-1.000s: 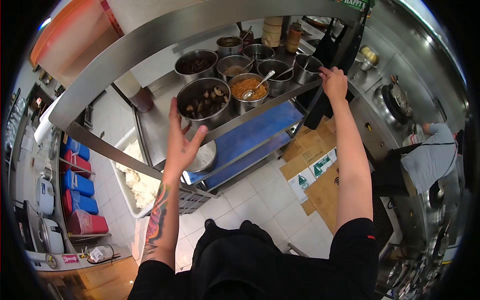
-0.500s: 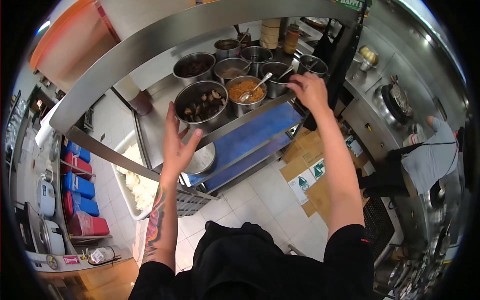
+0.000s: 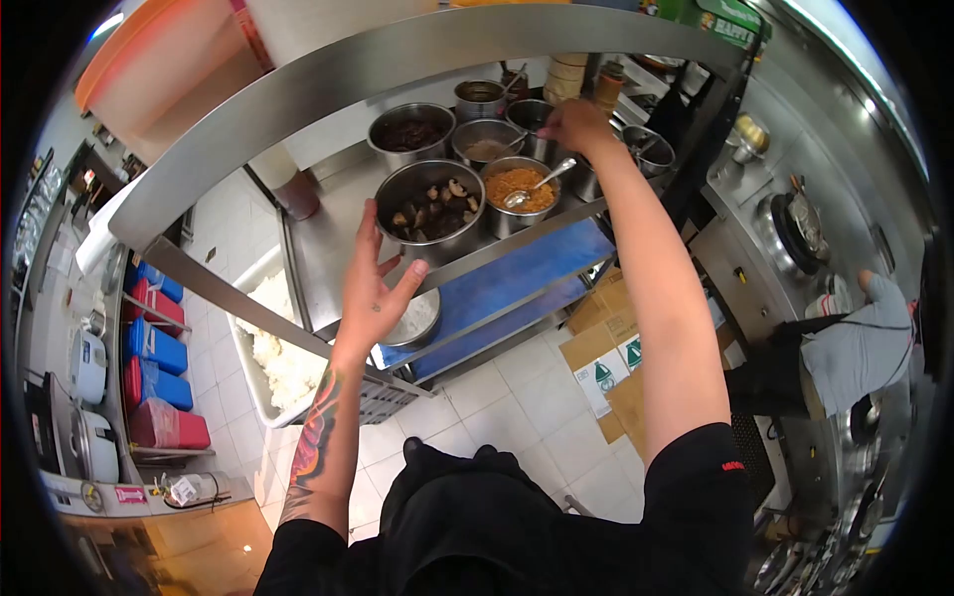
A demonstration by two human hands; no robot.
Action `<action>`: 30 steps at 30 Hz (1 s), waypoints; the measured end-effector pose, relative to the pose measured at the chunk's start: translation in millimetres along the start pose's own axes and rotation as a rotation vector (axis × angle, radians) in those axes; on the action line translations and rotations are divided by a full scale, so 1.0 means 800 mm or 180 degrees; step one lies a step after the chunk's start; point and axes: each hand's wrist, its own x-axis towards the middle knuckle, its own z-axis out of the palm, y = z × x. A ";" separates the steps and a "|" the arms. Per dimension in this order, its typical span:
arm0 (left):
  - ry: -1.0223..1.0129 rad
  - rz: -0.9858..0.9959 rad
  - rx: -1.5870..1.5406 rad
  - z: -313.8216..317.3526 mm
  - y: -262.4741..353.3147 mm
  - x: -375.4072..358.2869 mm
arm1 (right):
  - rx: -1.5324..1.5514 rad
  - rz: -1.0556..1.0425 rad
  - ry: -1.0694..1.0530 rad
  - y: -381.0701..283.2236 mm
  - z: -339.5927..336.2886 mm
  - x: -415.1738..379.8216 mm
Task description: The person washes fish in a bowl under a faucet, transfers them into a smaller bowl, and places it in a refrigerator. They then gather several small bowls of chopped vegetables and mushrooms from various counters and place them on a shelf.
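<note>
My left hand (image 3: 383, 288) has its fingers spread and thumb out, against the near side of a steel pot (image 3: 429, 238) holding dark chopped pieces that look like mushrooms. My right hand (image 3: 581, 129) reaches over the shelf, its fingers bent together at a small steel pot (image 3: 532, 109) in the back row; anything between them is hidden. Below its wrist a steel pot of orange crumbs (image 3: 512, 189) holds a metal spoon (image 3: 542, 184). Another pot beside it is mostly covered by my forearm. A pot of pale brown contents (image 3: 487, 149) stands behind the crumbs.
A curved steel rail (image 3: 328, 74) runs above the shelf. A pot of dark red contents (image 3: 412, 137) stands back left. White tub (image 3: 260, 372) holds rice below left. Cardboard (image 3: 606, 313) lies on the floor. Another person in a grey shirt (image 3: 860, 348) stands at right.
My right hand has moved away from the shelf's front edge to the back row, and its fingers have closed together. My left hand stays by the mushroom pot. The view has shifted slightly.
</note>
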 end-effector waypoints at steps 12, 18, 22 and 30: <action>-0.0068 0.0077 0.0044 -0.004 -0.002 0.003 | -0.0271 0.0934 -0.0280 0.039 -0.023 -0.003; -0.0085 0.0082 -0.0016 -0.003 -0.004 0.003 | -0.0985 0.0360 0.0341 0.008 -0.014 0.010; -0.0074 0.0013 -0.0014 -0.002 0.000 0.002 | 0.0443 0.0247 -0.0267 -0.080 -0.030 0.011; -0.0071 0.0085 0.0072 -0.006 0.000 0.001 | 0.0125 0.0755 -0.0567 -0.081 -0.008 0.034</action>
